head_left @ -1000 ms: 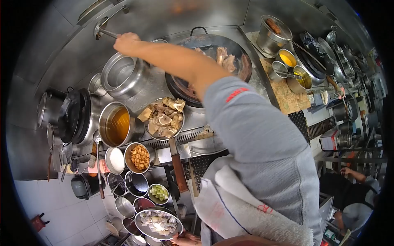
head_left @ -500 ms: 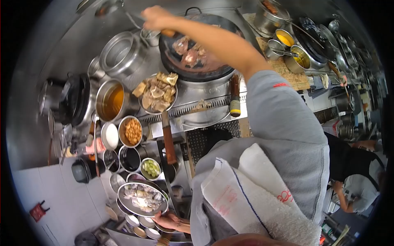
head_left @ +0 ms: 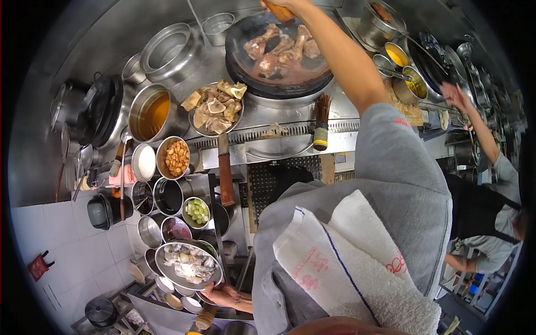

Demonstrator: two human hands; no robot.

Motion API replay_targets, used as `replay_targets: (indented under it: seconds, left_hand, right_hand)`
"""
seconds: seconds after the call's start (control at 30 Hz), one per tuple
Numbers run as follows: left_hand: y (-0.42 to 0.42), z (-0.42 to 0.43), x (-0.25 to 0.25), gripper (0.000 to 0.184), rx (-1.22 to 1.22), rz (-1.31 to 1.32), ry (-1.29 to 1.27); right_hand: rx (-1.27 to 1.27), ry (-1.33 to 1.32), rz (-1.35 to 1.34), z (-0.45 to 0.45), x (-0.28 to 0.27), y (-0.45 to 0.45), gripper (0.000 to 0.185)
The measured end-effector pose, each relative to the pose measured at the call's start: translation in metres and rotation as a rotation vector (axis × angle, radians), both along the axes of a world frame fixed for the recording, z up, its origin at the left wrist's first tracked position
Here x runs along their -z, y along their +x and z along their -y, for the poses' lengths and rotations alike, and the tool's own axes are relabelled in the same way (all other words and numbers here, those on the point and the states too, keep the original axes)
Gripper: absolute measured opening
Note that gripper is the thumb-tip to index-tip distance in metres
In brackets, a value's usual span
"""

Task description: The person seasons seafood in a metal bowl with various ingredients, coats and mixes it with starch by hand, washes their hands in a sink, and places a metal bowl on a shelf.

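At the top edge my right hand, partly cut off, is closed round a wooden handle; the rest of that tool is out of view. Below it, large bone-in meat pieces lie in a wide black wok. My left hand grips the right rim of a metal bowl holding pale, greyish raw pieces. The bowl is over several small pots at the lower left. Cooked-looking chunks fill a round container left of the wok, with a wooden-handled tool lying against it.
A pot of brown liquid, white and nut-like ingredients, and chopped greens stand left. A bamboo brush lies before the wok. Yellow liquids stand right. A co-worker is at the far right, one arm raised.
My right hand has moved from the upper left wall to above the wok, with the wooden handle. My left hand and bowl have shifted left and slightly up. The co-worker's arm has come up.
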State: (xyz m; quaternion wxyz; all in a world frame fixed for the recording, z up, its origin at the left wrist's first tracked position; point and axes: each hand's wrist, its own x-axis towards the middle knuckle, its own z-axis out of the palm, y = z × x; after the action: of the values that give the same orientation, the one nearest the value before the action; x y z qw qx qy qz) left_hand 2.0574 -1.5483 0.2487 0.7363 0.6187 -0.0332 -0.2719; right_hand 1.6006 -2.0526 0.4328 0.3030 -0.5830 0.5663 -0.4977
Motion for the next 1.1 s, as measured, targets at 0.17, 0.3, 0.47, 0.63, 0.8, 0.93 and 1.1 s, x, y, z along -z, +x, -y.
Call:
replay_targets:
  seconds: [0.17, 0.3, 0.47, 0.63, 0.8, 0.93, 1.1]
  left_hand:
    - [0.005, 0.009, 0.0, 0.028, 0.103, 0.041, -0.014]
    - [0.017, 0.02, 0.009, 0.031, 0.133, 0.02, 0.001]
    - [-0.006, 0.045, -0.014, 0.053, 0.121, -0.038, -0.006]
    - [-0.015, 0.048, -0.021, 0.057, 0.085, 0.016, 0.006]
    - [-0.007, 0.038, -0.012, 0.061, 0.099, -0.024, -0.045]
    - [0.017, 0.035, -0.004, 0.061, 0.163, -0.03, 0.025]
    - [0.03, 0.056, -0.008, 0.055, 0.308, -0.015, 0.075]
  right_hand:
    - [-0.072, -0.06, 0.069, -0.015, 0.01, -0.016, 0.01]
    - [-0.081, 0.018, 0.202, -0.018, 0.014, -0.005, 0.01]
    - [0.069, 0.011, -0.282, 0.05, 0.04, 0.037, 0.033]
    - [0.027, 0.084, -0.154, 0.087, 0.036, 0.078, 0.026]
    - [-0.057, 0.067, -0.077, 0.037, 0.063, 0.087, 0.022]
    - [-0.188, 0.161, 0.188, -0.049, 0.088, 0.082, 0.049]
    - [-0.36, 0.258, 0.562, -0.149, 0.122, 0.072, 0.058]
